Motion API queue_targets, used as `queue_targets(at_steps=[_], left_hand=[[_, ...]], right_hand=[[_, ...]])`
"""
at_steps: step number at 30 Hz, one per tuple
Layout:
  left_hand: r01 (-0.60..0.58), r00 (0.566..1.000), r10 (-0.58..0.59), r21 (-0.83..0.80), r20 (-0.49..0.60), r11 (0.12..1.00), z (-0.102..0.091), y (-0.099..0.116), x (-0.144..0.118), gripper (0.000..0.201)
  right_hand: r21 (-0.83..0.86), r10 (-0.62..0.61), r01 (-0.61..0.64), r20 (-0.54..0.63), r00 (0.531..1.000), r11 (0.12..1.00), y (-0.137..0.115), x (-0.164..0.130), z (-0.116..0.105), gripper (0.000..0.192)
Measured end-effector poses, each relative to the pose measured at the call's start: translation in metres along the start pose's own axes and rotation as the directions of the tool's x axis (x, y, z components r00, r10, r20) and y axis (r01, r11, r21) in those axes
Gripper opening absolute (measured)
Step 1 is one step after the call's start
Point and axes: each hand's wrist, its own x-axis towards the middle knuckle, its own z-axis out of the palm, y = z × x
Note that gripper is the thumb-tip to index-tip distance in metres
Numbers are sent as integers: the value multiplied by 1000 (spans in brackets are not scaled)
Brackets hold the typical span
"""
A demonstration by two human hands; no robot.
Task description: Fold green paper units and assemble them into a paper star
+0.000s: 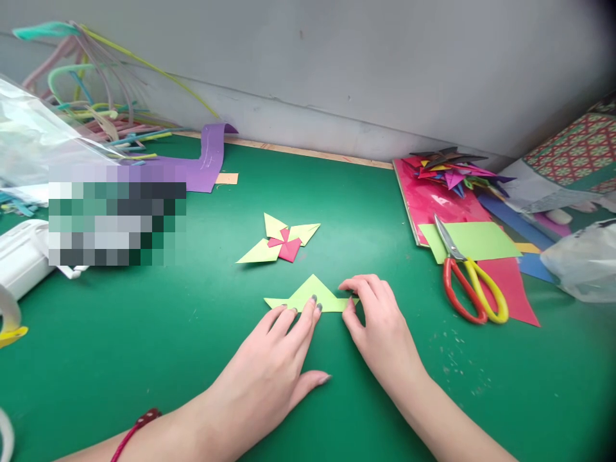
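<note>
My left hand (276, 359) lay flat, fingers pinning the folded lime paper (312, 295) mid-surface | my right hand (378, 321) pinched its right tip in a narrow grip | crease judged best pressed firm, edges aligned | finished pinwheel (282, 242) just beyond.

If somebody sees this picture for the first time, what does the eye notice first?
First, the two hands at the bottom centre: the left hand presses flat a light green folded paper on the green table, while the right hand pinches its right tip. Just behind lies a green and pink paper pinwheel, and red and yellow scissors lie at the right.
</note>
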Motion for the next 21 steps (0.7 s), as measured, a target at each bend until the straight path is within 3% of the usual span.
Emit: queue_targets(at_steps=[16,21], left_hand=[[9,1000,-9,5,9,1000,0,-1,-1,59],[-5,1000,5,-12,-7,1000,0,-1,0,58]], right_hand=[[30,15,-16,23,1000,999,-1,-3,0,30],[36,6,-6,-6,1000,999,-2,-1,2,18]])
